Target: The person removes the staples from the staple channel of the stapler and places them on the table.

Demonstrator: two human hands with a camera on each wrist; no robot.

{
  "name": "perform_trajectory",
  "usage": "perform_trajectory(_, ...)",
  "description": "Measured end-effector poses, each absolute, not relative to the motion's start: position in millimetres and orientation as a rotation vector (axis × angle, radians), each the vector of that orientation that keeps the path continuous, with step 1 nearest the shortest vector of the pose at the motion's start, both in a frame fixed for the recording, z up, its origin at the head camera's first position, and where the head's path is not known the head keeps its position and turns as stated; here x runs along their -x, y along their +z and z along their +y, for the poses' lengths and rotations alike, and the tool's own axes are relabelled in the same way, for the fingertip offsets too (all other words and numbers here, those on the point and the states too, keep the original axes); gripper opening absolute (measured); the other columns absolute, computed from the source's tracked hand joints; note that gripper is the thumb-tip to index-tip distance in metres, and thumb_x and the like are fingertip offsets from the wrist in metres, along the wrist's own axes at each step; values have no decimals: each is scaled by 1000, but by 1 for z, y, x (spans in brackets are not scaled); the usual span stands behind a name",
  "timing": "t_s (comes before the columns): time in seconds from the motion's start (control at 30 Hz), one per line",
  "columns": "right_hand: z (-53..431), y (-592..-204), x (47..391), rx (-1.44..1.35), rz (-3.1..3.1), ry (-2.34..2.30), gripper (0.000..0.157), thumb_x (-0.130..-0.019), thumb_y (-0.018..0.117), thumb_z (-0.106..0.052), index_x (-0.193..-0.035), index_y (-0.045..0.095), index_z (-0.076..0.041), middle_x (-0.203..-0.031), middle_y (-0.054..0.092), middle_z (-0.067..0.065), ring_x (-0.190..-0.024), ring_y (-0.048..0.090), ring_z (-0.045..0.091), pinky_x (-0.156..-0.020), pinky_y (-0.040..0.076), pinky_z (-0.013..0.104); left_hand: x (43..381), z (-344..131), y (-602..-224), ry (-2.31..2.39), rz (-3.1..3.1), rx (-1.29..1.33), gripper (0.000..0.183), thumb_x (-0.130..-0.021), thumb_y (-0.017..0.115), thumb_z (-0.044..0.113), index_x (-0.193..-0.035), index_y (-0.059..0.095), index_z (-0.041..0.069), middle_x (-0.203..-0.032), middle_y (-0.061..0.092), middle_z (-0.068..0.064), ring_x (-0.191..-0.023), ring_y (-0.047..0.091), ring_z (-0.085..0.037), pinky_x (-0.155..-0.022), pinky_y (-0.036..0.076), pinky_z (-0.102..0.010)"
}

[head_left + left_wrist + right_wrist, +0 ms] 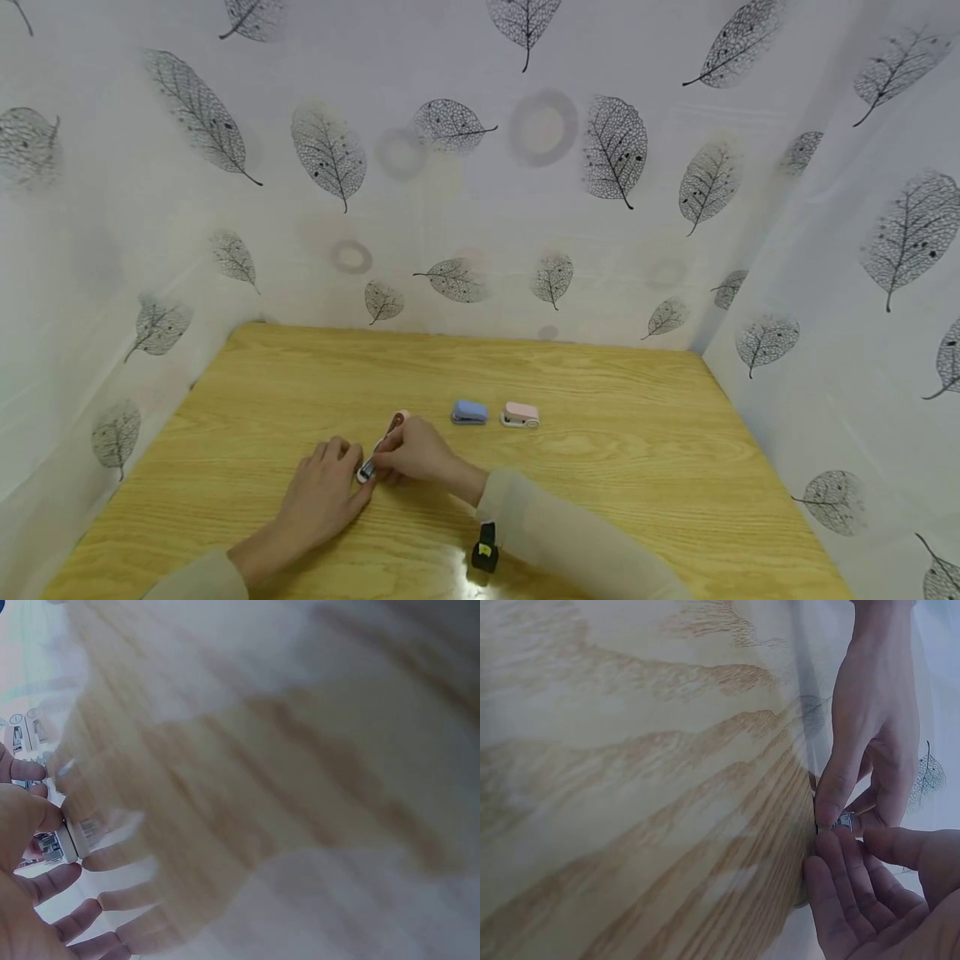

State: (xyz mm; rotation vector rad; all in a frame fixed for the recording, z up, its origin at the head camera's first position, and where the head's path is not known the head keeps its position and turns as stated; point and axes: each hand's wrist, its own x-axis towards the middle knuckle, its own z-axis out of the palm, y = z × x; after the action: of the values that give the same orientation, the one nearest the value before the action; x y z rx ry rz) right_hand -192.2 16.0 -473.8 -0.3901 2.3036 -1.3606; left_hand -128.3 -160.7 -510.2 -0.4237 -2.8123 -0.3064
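A small stapler [366, 472] lies slantwise between both hands in the head view, its pale pink top swung back and its metal channel exposed. My left hand [318, 492] holds the near end between thumb and forefinger; the left wrist view shows both against the white rounded end [71, 844], other fingers spread. From the right, my right hand [417, 454] has thumb and fingertips bent in at the middle of the stapler, covering part of it. In the right wrist view the right fingers [844, 881] overlap the metal part, and I cannot tell whether they also pinch something small.
Behind the right hand stand a blue stapler [469, 412] and a pink-and-white stapler [520, 415], side by side. A black strap with a yellow mark [485, 550] is under the right sleeve. Leaf-patterned white curtains [465, 217] surround the wooden table [637, 467].
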Motion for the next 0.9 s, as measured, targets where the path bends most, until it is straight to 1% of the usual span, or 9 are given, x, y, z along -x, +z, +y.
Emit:
perform_trajectory(0.13, 17, -475, 194, 385, 2300, -1346, 13, -95, 78, -13, -94, 83, -1, -76, 80, 13, -60, 76, 20, -51, 58, 26, 128, -161, -510, -315, -2814, 428, 31, -88, 84, 34, -98, 64, 12, -102, 64, -11, -87, 66, -29, -67, 56, -41)
perform_trajectory(0.2, 17, -475, 195, 381, 2298, -1347, 13, -95, 78, -13, -96, 83, -1, -75, 80, 12, -59, 75, 17, -52, 58, 25, 127, -160, -509, -316, -2815, 429, 32, -88, 84, 34, -98, 64, 12, -102, 64, -11, -87, 66, -29, -67, 56, -41)
perform_trajectory(0.3, 19, -475, 195, 376, 2301, -1349, 13, -96, 78, -15, -98, 83, -3, -76, 80, 10, -60, 75, 17, -52, 58, 25, 127, -160, -507, -312, -2813, 430, 33, -88, 84, 35, -99, 64, 12, -102, 65, -11, -87, 66, -29, -67, 56, -40)
perform_trajectory(0.5, 20, -471, 193, 366, 2307, -1362, 12, -95, 78, -13, -99, 83, -3, -77, 80, 11, -62, 77, 20, -53, 59, 26, 127, -160, -507, -312, -2811, 427, 33, -87, 85, 35, -99, 64, 12, -103, 65, -12, -87, 66, -30, -67, 55, -41)
perform_trajectory(0.77, 19, -469, 191, 342, 2288, -1395, 10, -94, 78, -9, -96, 83, 0, -79, 80, 15, -69, 79, 32, -56, 61, 30, 127, -160, -509, -308, -2821, 422, 33, -87, 84, 35, -99, 64, 12, -103, 64, -11, -89, 66, -31, -67, 55, -41)
perform_trajectory(0.9, 17, -471, 191, 311, 2263, -1428, 10, -93, 79, -8, -96, 83, 0, -79, 80, 17, -70, 79, 33, -55, 61, 30, 128, -160, -510, -310, -2821, 420, 33, -87, 85, 35, -99, 64, 12, -103, 64, -11, -89, 65, -30, -67, 55, -41)
